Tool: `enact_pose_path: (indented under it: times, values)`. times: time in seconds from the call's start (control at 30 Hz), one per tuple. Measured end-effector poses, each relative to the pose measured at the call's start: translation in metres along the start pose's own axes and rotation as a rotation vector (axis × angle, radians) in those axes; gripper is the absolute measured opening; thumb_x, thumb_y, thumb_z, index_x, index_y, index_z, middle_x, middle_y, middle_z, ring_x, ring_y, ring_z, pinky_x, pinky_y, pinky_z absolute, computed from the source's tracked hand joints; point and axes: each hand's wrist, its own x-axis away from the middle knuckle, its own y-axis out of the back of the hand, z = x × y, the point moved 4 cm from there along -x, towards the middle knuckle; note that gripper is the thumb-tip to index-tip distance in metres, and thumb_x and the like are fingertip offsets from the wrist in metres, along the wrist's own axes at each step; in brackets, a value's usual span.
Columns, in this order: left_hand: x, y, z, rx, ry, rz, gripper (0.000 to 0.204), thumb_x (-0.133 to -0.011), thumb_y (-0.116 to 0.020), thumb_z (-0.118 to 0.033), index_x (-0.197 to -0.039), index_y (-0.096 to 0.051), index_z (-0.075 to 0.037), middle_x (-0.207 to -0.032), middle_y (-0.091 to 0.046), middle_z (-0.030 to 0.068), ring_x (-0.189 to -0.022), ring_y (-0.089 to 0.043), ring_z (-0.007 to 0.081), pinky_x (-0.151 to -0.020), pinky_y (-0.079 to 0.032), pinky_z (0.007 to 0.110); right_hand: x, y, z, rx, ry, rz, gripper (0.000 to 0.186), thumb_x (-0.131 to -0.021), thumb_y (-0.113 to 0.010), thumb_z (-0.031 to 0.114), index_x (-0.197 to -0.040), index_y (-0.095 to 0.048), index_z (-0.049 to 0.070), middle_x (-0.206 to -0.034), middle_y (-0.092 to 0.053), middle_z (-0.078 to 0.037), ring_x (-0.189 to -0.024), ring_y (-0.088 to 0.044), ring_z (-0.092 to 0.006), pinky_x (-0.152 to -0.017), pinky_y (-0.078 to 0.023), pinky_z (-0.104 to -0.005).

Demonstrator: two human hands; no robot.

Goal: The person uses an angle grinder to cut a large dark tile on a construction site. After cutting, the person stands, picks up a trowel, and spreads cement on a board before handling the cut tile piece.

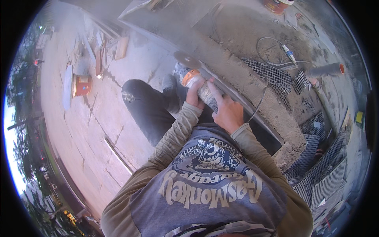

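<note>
I hold an angle grinder (193, 81) with an orange and grey body in both hands. Its round cutting disc (186, 60) sits against the edge of a long concrete curb (241, 85). My left hand (194, 94) wraps the front of the grinder body just behind the orange collar. My right hand (226, 110) grips the rear handle, index finger stretched along it. A power cord (258, 104) runs from the grinder's rear over the curb. My bent knee in dark trousers (148, 104) is just left of the tool. Dust hangs over the cut.
An orange paint bucket (82, 85) stands on the cracked slab at left, near wood scraps (120, 47). Metal mesh sheets (316, 173) lie at right, with a grey pipe (325, 70) and loose cable (272, 49). Another bucket (276, 4) is at the top.
</note>
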Motion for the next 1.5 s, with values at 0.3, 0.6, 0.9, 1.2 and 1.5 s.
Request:
enact_pose_path:
  times: [0.3,0.6,0.9,1.2,1.5]
  values:
    - [0.009,-0.003,-0.062,0.045,-0.149,0.177,0.036,-0.089,-0.062,-0.025,-0.114,-0.059,0.000,-0.117,-0.066,0.0206,-0.105,-0.065,0.0310,-0.092,-0.056,0.046,-0.016,0.008,0.041,-0.042,0.127,-0.069,0.091,-0.077,-0.070,0.003,-0.156,-0.034,0.032,-0.094,-0.060,-0.017,-0.079,-0.069,-0.0381,-0.065,-0.056,-0.0479]
    - [0.005,-0.007,-0.046,0.005,-0.076,0.102,0.033,-0.090,-0.062,-0.026,-0.109,-0.058,0.001,-0.113,-0.067,0.0186,-0.108,-0.065,0.0315,-0.095,-0.054,0.045,-0.014,0.009,0.030,-0.042,0.060,-0.032,0.094,-0.074,-0.070,0.005,-0.156,-0.031,0.029,-0.094,-0.064,-0.020,-0.077,-0.068,-0.0420,-0.066,-0.055,-0.0504]
    - [-0.023,-0.101,-0.094,-0.143,-0.055,0.146,0.040,-0.096,-0.058,-0.036,-0.121,-0.054,-0.005,-0.114,-0.066,0.0139,-0.110,-0.065,0.0291,-0.097,-0.051,0.043,-0.086,0.093,0.018,-0.111,0.026,-0.030,0.078,-0.068,-0.073,0.019,-0.141,-0.047,0.005,-0.093,-0.070,-0.023,-0.089,-0.069,-0.0399,-0.082,-0.055,-0.0466]
    - [-0.033,-0.081,-0.162,-0.719,-0.200,0.428,0.045,-0.093,-0.064,-0.014,-0.135,-0.056,0.002,-0.125,-0.067,0.0162,-0.113,-0.065,0.0209,-0.095,-0.050,0.031,-0.202,0.123,0.010,-0.561,-0.172,-0.092,0.058,-0.064,-0.074,0.005,-0.118,-0.056,-0.006,-0.089,-0.067,-0.011,-0.067,-0.064,-0.0169,-0.057,-0.053,-0.0313]
    - [-0.075,-0.053,-0.274,-0.595,-0.435,-0.007,0.014,-0.090,-0.061,-0.006,-0.097,-0.072,0.000,-0.075,-0.067,0.0028,-0.065,-0.062,0.0081,-0.061,-0.050,0.022,-0.287,0.244,0.058,-0.457,-0.323,-0.189,0.030,-0.073,-0.069,0.001,-0.101,-0.060,-0.004,-0.074,-0.064,-0.007,-0.059,-0.060,-0.0142,-0.055,-0.048,-0.0284]
